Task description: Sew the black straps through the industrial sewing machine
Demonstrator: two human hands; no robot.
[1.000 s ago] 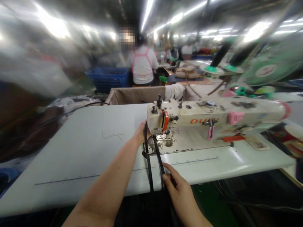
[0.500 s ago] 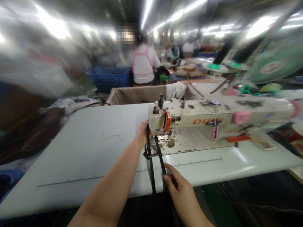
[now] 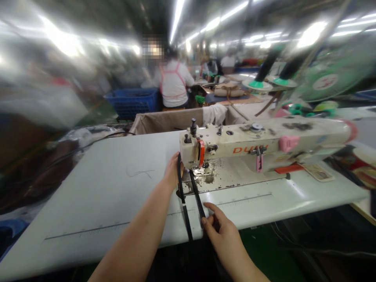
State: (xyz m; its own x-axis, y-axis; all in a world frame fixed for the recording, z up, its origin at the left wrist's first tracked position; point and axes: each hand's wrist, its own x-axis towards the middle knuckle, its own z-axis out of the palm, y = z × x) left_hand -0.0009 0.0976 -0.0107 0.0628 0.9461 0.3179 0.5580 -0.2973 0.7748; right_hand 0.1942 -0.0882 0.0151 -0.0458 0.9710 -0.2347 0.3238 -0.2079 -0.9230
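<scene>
A cream sewing machine [image 3: 258,145] stands on a white table [image 3: 96,196]. A black strap [image 3: 197,199] runs from under the machine's needle toward the table's near edge, and a second length of black strap [image 3: 182,199] lies beside it. My left hand [image 3: 173,170] reaches behind the machine's head, its fingers closed round the strap there. At the near edge my right hand [image 3: 219,229] pinches the strap against the table.
Behind the table stands a cloth-lined bin [image 3: 170,119], then a blue crate [image 3: 132,102]. A person in a white shirt with pink straps [image 3: 174,84] works further back. Thread cones [image 3: 266,74] and a green fan [image 3: 331,80] stand at the right. A loose thread [image 3: 139,172] lies on the table.
Both hands keep their hold on the strap. The view has shifted slightly; the hands have barely moved.
</scene>
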